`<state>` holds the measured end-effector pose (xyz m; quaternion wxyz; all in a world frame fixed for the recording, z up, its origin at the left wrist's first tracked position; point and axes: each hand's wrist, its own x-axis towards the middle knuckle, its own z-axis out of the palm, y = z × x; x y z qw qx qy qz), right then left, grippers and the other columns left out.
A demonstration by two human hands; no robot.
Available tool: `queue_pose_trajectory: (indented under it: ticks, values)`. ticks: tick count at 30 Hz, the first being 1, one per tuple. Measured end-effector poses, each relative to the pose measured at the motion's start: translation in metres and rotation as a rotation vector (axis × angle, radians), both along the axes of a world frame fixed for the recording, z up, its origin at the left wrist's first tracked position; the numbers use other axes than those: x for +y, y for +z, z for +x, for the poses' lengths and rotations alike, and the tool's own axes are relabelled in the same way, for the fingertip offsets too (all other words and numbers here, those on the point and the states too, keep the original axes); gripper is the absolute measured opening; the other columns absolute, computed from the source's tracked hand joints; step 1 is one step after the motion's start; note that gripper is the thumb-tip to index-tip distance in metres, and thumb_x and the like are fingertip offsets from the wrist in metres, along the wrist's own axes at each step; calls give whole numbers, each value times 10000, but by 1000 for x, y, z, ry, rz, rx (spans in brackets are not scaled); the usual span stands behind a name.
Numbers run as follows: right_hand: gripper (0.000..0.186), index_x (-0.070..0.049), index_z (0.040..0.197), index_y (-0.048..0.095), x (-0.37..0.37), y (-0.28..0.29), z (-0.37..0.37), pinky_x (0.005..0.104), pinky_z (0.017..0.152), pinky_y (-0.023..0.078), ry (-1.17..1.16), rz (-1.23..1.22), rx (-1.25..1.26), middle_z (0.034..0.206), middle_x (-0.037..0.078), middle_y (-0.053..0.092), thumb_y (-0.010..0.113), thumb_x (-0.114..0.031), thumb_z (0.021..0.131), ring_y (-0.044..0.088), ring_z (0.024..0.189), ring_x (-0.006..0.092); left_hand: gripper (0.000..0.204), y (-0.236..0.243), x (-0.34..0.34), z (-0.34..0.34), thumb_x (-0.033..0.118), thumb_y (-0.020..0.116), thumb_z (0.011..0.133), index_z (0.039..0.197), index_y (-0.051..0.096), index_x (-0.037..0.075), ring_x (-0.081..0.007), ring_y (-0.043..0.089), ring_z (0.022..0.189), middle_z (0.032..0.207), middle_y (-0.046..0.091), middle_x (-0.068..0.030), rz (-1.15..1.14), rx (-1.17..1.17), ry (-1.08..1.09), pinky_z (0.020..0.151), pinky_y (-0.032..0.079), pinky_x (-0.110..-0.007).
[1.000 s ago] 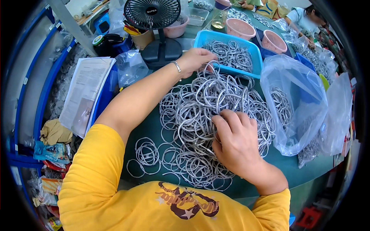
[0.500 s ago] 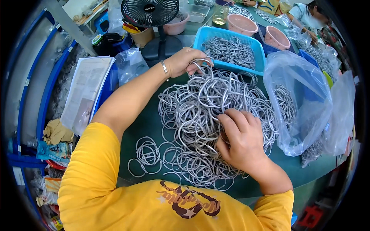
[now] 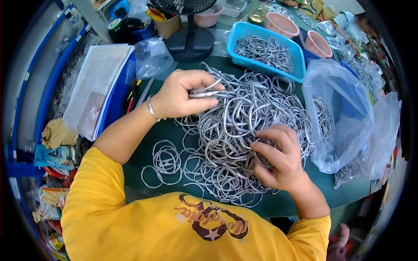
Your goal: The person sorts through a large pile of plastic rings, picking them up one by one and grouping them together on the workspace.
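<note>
A big tangled heap of grey metal-looking rings (image 3: 244, 117) covers the middle of the green table. Over its far left edge my left hand (image 3: 185, 93) is closed, pinching several grey rings (image 3: 208, 93) between thumb and fingers. At the heap's right side, my right hand (image 3: 281, 154) has its fingers half curled, with a gap between thumb and forefinger. Its fingertips touch or nearly touch rings there; I make out none firmly gripped. A few loose rings (image 3: 166, 162) lie left of the heap.
Beyond the heap stands a blue basket (image 3: 233, 51) with more rings. A clear plastic bag (image 3: 335, 130) is on the right. Papers (image 3: 93, 87) lean at the left, near a black fan (image 3: 189, 43). Pink tubs (image 3: 283, 27) and another person (image 3: 352, 26) are farther back.
My left hand has moved left and nearer, away from the basket, with rings in its fingers. My right hand has lifted slightly and its fingers have spread. The view has shifted slightly.
</note>
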<state>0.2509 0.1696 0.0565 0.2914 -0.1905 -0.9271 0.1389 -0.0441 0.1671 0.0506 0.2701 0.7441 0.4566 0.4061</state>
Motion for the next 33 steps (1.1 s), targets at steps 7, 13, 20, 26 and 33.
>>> queue_pose_trajectory:
  ticks: [7,13,20,26,33]
  values:
    - [319,-59,860,677,-31,1,-8,430,763,425,216,170,-10,998,42,623,683,-161,557,570,927,299,311,-9,-78,-9,23,750,656,959,699,72,-172,468,501,537,445,22,420,59,-41,635,403,-335]
    - [166,-79,811,681,-54,-10,-25,379,770,431,306,328,-12,1021,19,623,676,-105,648,585,936,256,296,-29,-124,-15,18,741,649,937,682,52,-168,421,476,542,408,22,367,25,35,562,341,-318]
    - [125,-76,808,678,-62,-16,-14,383,805,437,467,360,-28,1021,30,620,690,-109,688,577,990,244,205,-44,-178,-23,74,702,738,932,696,9,-150,479,515,582,508,-28,-167,-212,166,531,380,-262]
    - [245,-77,918,650,-74,-8,-25,384,828,429,258,392,-236,1048,46,584,632,-115,676,550,1017,222,308,-57,-183,-20,118,713,749,1034,677,7,-250,595,725,795,621,-109,-56,56,285,745,463,-342]
    - [504,-98,1092,620,-76,8,-3,469,968,362,151,307,-132,1224,96,563,790,-360,696,518,1143,281,395,-39,-180,-14,225,766,649,942,575,42,-339,543,957,993,551,-155,138,271,421,888,425,-407]
